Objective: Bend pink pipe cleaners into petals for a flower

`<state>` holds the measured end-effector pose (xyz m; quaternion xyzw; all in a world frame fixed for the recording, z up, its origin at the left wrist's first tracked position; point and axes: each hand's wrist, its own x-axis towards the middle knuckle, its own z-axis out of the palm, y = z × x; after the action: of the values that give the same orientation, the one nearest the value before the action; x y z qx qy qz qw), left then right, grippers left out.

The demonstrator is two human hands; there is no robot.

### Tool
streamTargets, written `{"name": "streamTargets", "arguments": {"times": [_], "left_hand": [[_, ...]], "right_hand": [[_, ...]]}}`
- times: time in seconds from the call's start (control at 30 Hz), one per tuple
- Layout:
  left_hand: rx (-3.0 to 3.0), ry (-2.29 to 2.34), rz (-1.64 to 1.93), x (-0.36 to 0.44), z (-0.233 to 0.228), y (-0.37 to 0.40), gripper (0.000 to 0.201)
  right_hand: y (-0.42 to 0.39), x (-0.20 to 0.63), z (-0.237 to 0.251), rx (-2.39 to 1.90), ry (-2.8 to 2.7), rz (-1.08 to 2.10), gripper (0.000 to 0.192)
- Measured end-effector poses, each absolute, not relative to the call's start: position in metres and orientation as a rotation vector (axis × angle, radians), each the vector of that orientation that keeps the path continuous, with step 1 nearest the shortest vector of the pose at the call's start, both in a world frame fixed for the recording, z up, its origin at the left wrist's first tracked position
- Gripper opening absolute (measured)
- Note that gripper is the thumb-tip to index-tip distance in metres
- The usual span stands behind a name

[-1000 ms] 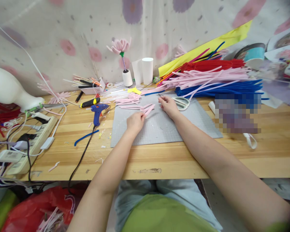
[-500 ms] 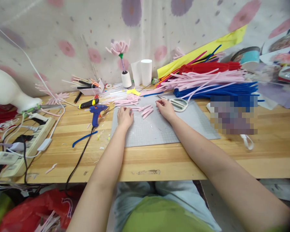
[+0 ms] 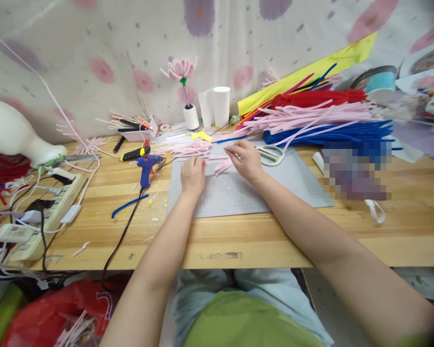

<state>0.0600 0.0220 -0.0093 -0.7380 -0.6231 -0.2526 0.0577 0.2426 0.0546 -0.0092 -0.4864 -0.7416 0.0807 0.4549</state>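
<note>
My left hand [image 3: 193, 174] is closed over the left part of the grey cutting mat [image 3: 235, 200], its fingertips pinched at a short pink pipe cleaner [image 3: 211, 162] that pokes out to the right. Just above the mat, my right hand [image 3: 246, 161] has thumb and fingers brought together in a pinch; what they hold, if anything, is too small to make out. Between the hands lie several cut pink pipe cleaner pieces [image 3: 222, 167], partly behind the right fingers. Scissors with pale handles [image 3: 273, 155] rest behind my right hand, their blades hidden by it.
Left of the mat lie a blue glue gun [image 3: 146, 168], a yellow-black utility knife [image 3: 135, 153] and a power strip [image 3: 54, 217]. A pink flower [image 3: 181, 70] stands in a white holder [image 3: 191, 117] behind. Bundles of pink [image 3: 311, 117], red and blue pipe cleaners fill the back right.
My right hand has moved slightly right and its fingers have lifted over the cut pieces. My left hand has turned inward, with its fingers closing. The camera view has shifted a little.
</note>
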Motion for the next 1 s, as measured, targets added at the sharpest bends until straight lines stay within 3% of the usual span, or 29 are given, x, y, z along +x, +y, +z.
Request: {"name": "streamTargets", "arguments": {"times": [0.17, 0.33, 0.5, 0.73, 1.0], "left_hand": [[-2.404, -1.704, -0.886, 0.080, -0.012, 0.012, 0.031], [-2.442, -1.733, -1.109, 0.072, -0.011, 0.012, 0.033], [-2.400, -2.120, -1.401, 0.064, -0.016, 0.017, 0.027], [-2.348, -2.712, -2.313, 0.085, -0.014, 0.013, 0.017], [-2.378, -2.994, -2.505, 0.085, -0.005, 0.008, 0.016]], "right_hand": [[0.050, 0.238, 0.001, -1.055, -2.291, 0.426, 0.019], [0.058, 0.245, -0.001, -1.139, -1.958, 0.647, 0.022], [0.064, 0.248, -0.001, -1.130, -1.515, 0.966, 0.027], [0.053, 0.241, 0.002, -0.913, -1.533, 1.365, 0.030], [0.051, 0.239, 0.001, -0.865, -1.597, 1.390, 0.030]]}}
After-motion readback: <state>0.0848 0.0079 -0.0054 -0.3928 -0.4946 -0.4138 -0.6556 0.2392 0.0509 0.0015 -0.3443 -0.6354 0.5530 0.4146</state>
